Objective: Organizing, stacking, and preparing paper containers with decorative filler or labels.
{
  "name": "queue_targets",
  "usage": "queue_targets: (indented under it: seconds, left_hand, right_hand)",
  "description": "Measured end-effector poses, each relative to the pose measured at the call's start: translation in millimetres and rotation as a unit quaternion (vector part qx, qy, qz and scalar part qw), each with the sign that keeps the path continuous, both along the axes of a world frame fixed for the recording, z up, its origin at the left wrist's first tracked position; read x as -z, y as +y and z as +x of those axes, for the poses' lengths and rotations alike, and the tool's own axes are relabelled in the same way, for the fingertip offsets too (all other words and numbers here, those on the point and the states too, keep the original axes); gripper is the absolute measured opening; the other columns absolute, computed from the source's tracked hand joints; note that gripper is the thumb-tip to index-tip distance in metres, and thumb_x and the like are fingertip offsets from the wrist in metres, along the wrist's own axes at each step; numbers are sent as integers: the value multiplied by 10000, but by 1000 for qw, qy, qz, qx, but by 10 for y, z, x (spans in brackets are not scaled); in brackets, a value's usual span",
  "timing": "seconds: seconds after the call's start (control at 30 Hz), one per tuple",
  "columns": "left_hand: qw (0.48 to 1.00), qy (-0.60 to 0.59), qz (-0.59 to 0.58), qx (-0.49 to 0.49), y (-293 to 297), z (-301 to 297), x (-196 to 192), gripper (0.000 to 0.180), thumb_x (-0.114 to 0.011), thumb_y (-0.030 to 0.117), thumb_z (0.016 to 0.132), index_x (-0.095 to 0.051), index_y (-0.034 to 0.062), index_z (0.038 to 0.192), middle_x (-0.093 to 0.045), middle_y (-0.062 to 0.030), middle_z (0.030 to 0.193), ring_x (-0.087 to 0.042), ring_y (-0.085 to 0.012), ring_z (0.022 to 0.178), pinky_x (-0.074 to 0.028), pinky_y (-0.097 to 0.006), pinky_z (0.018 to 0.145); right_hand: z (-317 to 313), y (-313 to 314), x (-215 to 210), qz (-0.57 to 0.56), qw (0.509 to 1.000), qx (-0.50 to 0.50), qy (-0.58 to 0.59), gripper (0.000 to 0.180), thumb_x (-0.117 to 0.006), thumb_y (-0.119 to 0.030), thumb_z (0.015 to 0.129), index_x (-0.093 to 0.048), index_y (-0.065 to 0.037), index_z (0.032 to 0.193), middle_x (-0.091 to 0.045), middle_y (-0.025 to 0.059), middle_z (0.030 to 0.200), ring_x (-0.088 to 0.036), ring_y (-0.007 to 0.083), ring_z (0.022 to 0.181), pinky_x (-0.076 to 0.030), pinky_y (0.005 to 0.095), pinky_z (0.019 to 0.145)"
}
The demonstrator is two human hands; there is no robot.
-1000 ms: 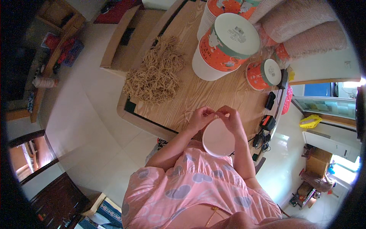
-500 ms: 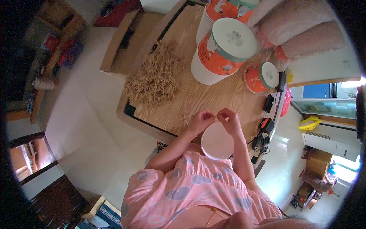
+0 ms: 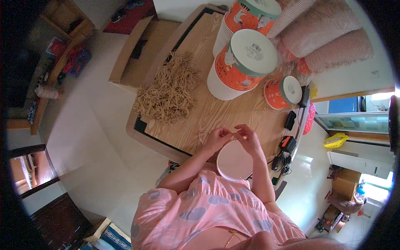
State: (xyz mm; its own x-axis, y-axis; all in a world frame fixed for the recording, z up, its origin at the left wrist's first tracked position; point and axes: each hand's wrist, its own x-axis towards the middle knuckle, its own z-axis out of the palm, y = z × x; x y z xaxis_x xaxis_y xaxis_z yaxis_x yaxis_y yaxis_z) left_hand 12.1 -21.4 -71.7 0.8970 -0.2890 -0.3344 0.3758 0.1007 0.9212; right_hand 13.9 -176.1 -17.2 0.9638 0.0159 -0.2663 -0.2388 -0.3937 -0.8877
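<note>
A round white paper tub (image 3: pixel 234 161) rests against my lap with its pale round face toward me. At its far rim my left hand (image 3: pixel 219 139) is closed in a pinch on a thin pale cord (image 3: pixel 203 136), whose loop sticks out to the left of the hand. Close beside it, my right hand (image 3: pixel 247 138) bends its fingers over the same rim, thumb and fingertips meeting the left fingertips. The short piece of cord between the fingertips is mostly hidden. Farther left on the table lies a tangled pile of tan cords (image 3: pixel 168 91).
Stacked orange-and-white paper tubs (image 3: pixel 233 68) stand upside down on the wooden table (image 3: pixel 204 110), with a smaller tub (image 3: pixel 283 92) to their right. Plastic-wrapped tub stacks (image 3: pixel 321 31) lie behind. Black chargers and cables (image 3: pixel 283 160) line the right edge. A cardboard box (image 3: pixel 137 52) sits beyond the left edge.
The view has shifted slightly, so the table things sit lower in the picture. My right fingers have lifted and spread a little at the rim; the left hand keeps its pinch.
</note>
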Motion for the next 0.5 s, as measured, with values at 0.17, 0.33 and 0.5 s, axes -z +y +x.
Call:
queue_targets:
  seconds: [0.17,0.33,0.5]
  left_hand:
    - [999,-31,-10,-3,-18,-1,0,151,-609,139,803,-604,-9,831,-612,-45,727,-549,-88,668,-452,-242,598]
    - [1000,-19,-14,-19,-11,-37,123,196,-618,184,816,-610,-7,860,-618,-46,743,-550,-82,683,-457,-238,605]
    - [1000,6,-13,-10,8,5,-9,200,-610,194,827,-639,12,903,-638,-44,833,-574,-107,759,-467,-258,711]
  right_hand:
    - [-3,-98,104,-2,999,-31,9,54,-585,-56,804,-596,-6,820,-618,55,758,-582,125,726,-461,275,679]
    - [-1,-82,148,8,1000,2,16,55,-580,-59,812,-588,-9,833,-618,58,761,-586,124,741,-462,275,689]
    - [-4,-99,170,15,1000,-7,25,61,-574,-71,824,-580,-10,827,-604,42,734,-578,120,729,-458,271,685]
